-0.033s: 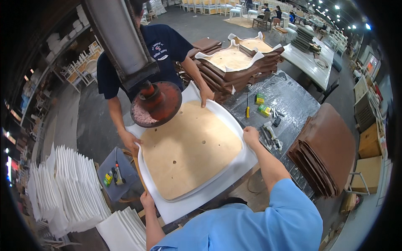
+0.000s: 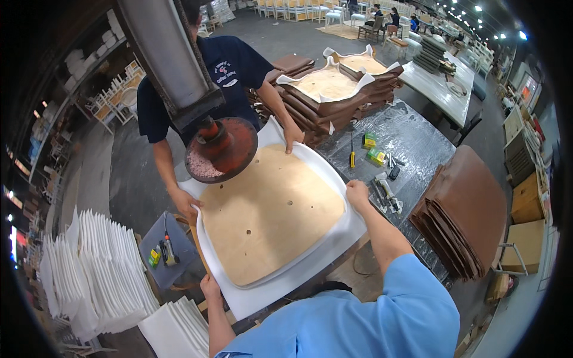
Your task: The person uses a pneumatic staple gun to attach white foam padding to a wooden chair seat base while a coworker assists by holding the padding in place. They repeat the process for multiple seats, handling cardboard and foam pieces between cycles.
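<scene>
A plywood seat board (image 2: 274,215) with several small holes lies on a white padding sheet (image 2: 256,301), whose edges stick out all round it. My left hand (image 2: 210,287) is closed on the sheet's near left edge. At the right edge, my right hand (image 2: 357,194) pinches the same sheet with curled fingers. Across from me a co-worker in a dark shirt grips the far edges, one hand (image 2: 190,201) at the left and the other (image 2: 292,135) at the far corner. A round red press plate (image 2: 230,146) hangs over the board's far left part and hides some of it.
Brown cover sheets (image 2: 468,203) are stacked at the right of a plastic-wrapped table (image 2: 412,140), which bears a screwdriver (image 2: 353,156), small boxes and a staple gun (image 2: 388,194). White padding stacks (image 2: 98,268) stand at left, beside a stool (image 2: 164,241) with another tool. Padded boards (image 2: 325,85) are piled behind.
</scene>
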Action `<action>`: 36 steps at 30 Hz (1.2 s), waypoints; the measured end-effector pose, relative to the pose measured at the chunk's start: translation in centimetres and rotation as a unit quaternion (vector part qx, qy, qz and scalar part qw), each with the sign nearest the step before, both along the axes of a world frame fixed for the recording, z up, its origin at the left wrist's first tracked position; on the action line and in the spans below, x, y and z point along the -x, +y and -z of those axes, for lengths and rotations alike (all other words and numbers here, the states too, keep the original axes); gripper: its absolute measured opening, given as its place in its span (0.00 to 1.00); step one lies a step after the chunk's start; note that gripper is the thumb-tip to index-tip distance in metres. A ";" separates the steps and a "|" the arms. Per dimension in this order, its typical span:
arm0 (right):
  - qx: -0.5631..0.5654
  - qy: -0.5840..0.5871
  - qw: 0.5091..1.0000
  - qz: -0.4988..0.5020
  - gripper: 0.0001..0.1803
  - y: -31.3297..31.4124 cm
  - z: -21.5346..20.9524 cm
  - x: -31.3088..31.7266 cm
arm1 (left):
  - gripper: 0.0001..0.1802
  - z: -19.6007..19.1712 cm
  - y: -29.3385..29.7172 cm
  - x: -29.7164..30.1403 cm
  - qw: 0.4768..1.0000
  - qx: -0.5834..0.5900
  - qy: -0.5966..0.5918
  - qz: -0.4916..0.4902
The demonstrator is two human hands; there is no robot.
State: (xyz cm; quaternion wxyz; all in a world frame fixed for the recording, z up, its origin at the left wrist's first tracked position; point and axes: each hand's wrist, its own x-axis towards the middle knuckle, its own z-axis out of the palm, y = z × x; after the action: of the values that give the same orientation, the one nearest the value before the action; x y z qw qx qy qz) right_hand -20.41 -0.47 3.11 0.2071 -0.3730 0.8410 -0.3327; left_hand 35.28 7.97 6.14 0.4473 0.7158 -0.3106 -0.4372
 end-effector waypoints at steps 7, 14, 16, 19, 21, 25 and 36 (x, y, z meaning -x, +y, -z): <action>-0.049 -0.054 0.992 -0.099 0.12 -0.5 0.1 1.9 | 0.16 -0.4 -1.5 -1.2 0.914 0.033 -0.403 0.028; -0.019 -0.115 0.981 -0.154 0.09 -0.2 -0.6 4.2 | 0.16 -0.2 -5.2 1.9 0.939 -0.018 -0.337 -0.069; -0.062 -0.206 0.963 -0.163 0.10 1.3 -1.2 5.3 | 0.16 -0.6 -1.9 0.2 0.974 -0.126 -0.184 -0.030; -0.174 -0.382 0.892 -0.166 0.17 6.1 -1.6 5.3 | 0.13 -0.1 4.8 -0.5 0.989 -0.138 -0.009 -0.044; -0.159 -0.563 0.809 -0.050 0.27 10.0 -1.1 5.1 | 0.14 0.9 9.1 1.5 0.966 -0.111 0.203 -0.117; -0.105 -0.697 0.707 -0.060 0.28 16.0 0.0 2.2 | 0.24 2.1 15.5 5.0 0.818 -0.049 0.557 -0.138; -0.106 -0.633 0.765 -0.052 0.13 15.3 -3.3 -1.4 | 0.13 3.2 15.2 7.1 0.894 0.006 0.385 -0.227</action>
State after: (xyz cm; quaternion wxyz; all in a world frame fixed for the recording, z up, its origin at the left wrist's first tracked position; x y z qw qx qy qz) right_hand -18.98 14.82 6.37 0.7477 -0.0970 0.5281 -0.3907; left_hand 28.16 23.20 2.89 0.6231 0.5396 0.0544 -0.5636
